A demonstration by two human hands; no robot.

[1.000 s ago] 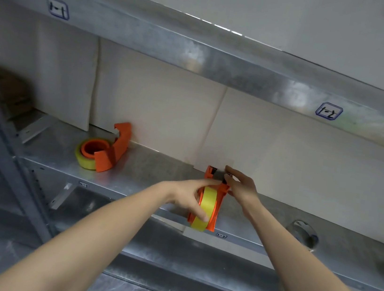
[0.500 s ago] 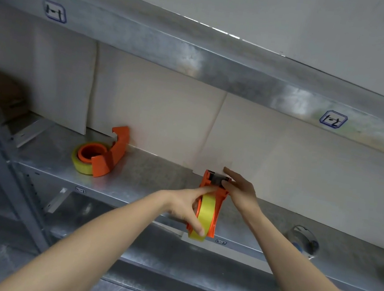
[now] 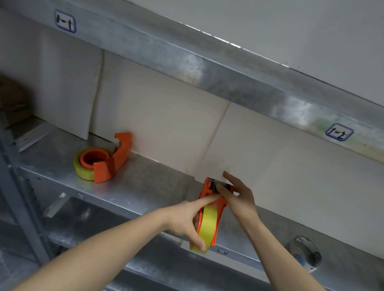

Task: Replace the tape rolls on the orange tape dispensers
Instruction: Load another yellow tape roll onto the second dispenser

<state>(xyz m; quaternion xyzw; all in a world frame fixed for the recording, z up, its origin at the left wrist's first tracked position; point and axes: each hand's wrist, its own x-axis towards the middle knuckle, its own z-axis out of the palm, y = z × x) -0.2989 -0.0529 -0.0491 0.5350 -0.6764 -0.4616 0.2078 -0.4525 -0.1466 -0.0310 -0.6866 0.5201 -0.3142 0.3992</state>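
An orange tape dispenser (image 3: 220, 206) stands on edge over the front of the metal shelf (image 3: 155, 187), with a yellow tape roll (image 3: 206, 231) mounted in it. My left hand (image 3: 187, 221) grips the roll and the dispenser's left side, its forefinger stretched up along the frame. My right hand (image 3: 238, 196) pinches the dispenser's top at the toothed cutter end. A second orange dispenser (image 3: 109, 161) with a yellow roll (image 3: 81, 171) lies flat on the shelf to the left, apart from both hands.
A clear tape roll (image 3: 304, 253) lies on the shelf to the right. An upper shelf beam (image 3: 197, 62) with blue labels runs overhead. A grey upright post (image 3: 5, 168) stands at the left, with brown cardboard (image 3: 8, 95) behind it.
The view has shifted slightly. My left forefinger has stretched further up along the dispenser; both hands stay on it at the same spot.
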